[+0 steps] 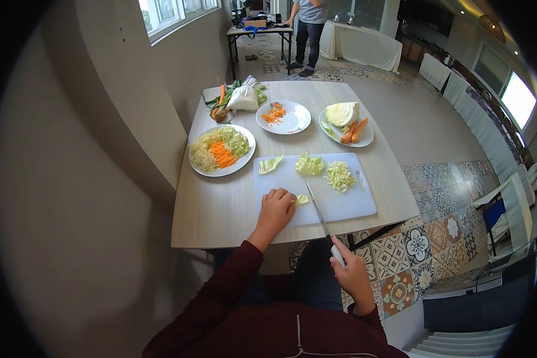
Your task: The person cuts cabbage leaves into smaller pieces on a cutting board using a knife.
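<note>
Gripping the knife at its pale handle, low and right of centre in your head view, your right hand is closed around it! The blade slants up toward the middle of the frame, just right of the cabbage piece; whether its edge touches the cutting board, you can't tell from here. And at centre, your left hand lies over that piece, fingers bent and close together, with part of the leaf showing at the fingertips; pinched or simply pressed down, it's impossible to say.

Now, the handling: that leaf looks light, limp and thin, likely damp enough to skate on the smooth board, so pin it from above with tucked fingertips, well apart from the edge. Your knife should feel stiff and easily steered; the handle is the only place to hold it.

Higher up the board, look: a flat leaf at left, a leaf pile in the middle, shredded cabbage at right. Beyond on the tabletop, a loaded plate sits left, and a cabbage chunk rests beside whole carrots at upper right.
</note>
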Demonstrator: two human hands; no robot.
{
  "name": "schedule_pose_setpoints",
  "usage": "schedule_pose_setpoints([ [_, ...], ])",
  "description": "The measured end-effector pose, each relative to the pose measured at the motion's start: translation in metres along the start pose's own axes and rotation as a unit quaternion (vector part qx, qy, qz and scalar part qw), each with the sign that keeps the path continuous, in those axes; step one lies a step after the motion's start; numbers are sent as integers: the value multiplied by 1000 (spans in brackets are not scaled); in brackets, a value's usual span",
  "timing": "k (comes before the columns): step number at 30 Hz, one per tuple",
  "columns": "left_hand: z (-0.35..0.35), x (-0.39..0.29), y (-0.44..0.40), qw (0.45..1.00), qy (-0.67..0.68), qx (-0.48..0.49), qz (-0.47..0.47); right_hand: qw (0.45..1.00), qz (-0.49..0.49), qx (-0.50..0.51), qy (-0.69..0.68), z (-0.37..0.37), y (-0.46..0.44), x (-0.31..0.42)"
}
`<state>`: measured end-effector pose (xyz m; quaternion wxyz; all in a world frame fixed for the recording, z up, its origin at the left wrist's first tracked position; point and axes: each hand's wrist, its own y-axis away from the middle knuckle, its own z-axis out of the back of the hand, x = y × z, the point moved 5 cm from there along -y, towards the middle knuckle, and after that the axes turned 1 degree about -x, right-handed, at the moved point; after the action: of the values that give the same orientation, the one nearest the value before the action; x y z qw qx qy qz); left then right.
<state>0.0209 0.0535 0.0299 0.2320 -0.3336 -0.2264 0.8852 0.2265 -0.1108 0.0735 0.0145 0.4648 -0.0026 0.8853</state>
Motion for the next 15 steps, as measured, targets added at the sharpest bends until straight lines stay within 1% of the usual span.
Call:
schedule_pose_setpoints([
  [1,3,-4,-1,1000,-13,1,3,1000,6,-4,2,1,-1,1],
  [4,9,-16,-2,999,-40,1,7,996,78,-42,25,2,-2,4],
  [9,9,-15,0,999,-49,-10,13,995,86,-25,44,1,-2,10],
  [12,7,-9,2,996,-78,-22,38,995,93,-16,43,-3,-2,10],
  [15,7,-7,2,996,-72,-30,45,994,97,-11,42,-5,-2,12],
])
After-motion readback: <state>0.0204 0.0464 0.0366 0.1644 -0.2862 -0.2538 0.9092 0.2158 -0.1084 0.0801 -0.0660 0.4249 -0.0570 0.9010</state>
